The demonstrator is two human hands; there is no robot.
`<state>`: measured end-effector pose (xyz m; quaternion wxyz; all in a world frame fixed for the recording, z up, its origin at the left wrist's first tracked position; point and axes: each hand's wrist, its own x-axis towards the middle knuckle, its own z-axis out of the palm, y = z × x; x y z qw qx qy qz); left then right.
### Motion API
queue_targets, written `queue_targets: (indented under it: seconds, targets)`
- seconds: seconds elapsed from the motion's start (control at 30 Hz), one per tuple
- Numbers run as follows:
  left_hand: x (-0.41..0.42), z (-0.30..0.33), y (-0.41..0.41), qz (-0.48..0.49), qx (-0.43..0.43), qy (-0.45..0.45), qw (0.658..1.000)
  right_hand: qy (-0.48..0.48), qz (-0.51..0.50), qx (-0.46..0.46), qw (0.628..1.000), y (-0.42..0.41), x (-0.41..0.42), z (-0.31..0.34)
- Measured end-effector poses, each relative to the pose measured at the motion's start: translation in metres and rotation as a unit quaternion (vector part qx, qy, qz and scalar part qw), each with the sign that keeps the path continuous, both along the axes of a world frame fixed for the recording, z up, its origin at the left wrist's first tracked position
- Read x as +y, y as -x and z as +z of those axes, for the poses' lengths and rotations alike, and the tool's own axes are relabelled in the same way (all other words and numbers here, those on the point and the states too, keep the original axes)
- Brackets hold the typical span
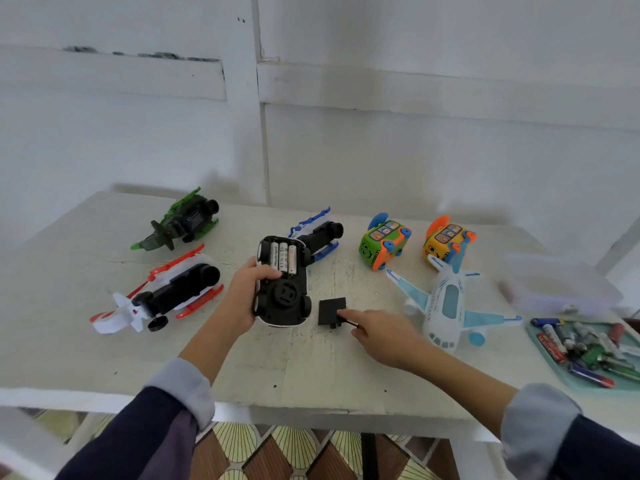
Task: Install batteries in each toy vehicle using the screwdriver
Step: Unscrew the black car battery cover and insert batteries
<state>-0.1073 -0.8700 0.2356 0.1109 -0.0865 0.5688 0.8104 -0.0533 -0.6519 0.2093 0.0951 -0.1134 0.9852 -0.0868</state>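
- The right hand [377, 332] reaches over the near part of the table [311, 368], index finger stretched to the edge of the black battery cover [331, 311], which lies flat just beside the toy car. The other fingers curl round a thin dark object, probably the screwdriver [356, 325]; too little of it shows to be sure.
- The left hand [247, 292] grips the upturned toy car [282, 282] by its left side, thumb across the underside, holding it just off the table or resting on it; I cannot tell which.
- The car's open compartment holds 3 batteries [284, 256] side by side, so the step in hand looks like refitting the cover.
- To do it well: lift the cover by its edge, seat its tabs first, press it flush over the cells, keep the car steady, then drive the screw straight without forcing it.
- To the right lie a white and blue airplane [446, 306] and a tray [540, 362] of spare batteries.
- Farther back sit 3 helicopters, red [166, 292], green [180, 223] and blue [318, 233], all underside up, and 2 small buses [384, 242].
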Motion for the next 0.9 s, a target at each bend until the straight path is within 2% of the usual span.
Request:
queue_targets:
  seconds: [0.37,0.6,0.9]
  targets:
    - [0.008,0.012,0.012,-0.045,0.018,-0.008,0.999,0.027,-0.014,-0.037,0.999,-0.032,0.018,0.028]
    - [0.052,0.033,0.03,-0.103,0.051,-0.059,0.992,0.004,-0.061,0.047,0.997,-0.053,0.054,0.07]
    - [0.162,0.062,0.029,-0.226,0.143,0.017,0.963,0.012,-0.151,0.234,0.96,-0.047,0.158,0.134]
